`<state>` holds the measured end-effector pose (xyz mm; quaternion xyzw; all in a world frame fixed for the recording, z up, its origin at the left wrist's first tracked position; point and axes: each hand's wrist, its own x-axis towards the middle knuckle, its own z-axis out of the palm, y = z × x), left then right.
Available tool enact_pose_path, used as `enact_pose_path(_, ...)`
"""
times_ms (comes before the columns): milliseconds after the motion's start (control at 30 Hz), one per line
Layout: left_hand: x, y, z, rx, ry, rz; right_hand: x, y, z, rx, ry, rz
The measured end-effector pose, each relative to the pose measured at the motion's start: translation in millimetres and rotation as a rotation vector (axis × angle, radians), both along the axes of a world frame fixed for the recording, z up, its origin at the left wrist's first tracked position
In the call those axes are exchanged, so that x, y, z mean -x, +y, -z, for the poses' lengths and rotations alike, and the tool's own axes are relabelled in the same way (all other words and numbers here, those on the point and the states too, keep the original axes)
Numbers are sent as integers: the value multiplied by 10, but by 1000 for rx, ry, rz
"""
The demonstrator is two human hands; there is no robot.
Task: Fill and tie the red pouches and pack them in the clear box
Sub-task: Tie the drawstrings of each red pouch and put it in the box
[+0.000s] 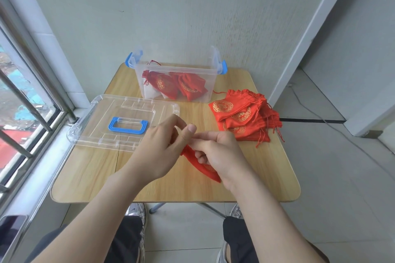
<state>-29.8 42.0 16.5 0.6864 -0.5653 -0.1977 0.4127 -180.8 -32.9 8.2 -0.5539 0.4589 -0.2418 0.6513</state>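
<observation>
Over the middle of the wooden table (89, 177) both my hands work on one red pouch (193, 157). My right hand (220, 156) grips the pouch, which hangs below my fingers, mostly hidden. My left hand (164, 145) pinches at the pouch's top, thumb against fingertips; the drawstring itself is too thin to make out. The clear box (175, 80) with blue latches stands open at the table's back and holds two filled red pouches (168, 86). A pile of flat red pouches (243, 117) with gold prints lies at the right.
The box's clear lid (102, 132) with a blue handle lies flat at the table's left, overhanging the edge. A window with metal bars runs along the left, a wall stands behind the table. My knees and shoes show below the near edge.
</observation>
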Motion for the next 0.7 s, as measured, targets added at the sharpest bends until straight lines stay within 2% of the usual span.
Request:
enact_pose_path(133,-32,-59,97,62,-86,4,-6,15,-12,14,-19,-17)
enact_pose_path(333,-140,-57,112,37,-159,-69,35,12,-27,117,1,-77)
enact_pose_path(433,-175,-41,143,17,-191,-26,21,42,-33,245,95,-95)
enact_pose_path(600,-174,-60,141,40,-228,-51,-19,46,29,568,288,-21)
enact_pose_path(700,-190,-73,148,27,-240,-67,-21,25,76,662,355,-29)
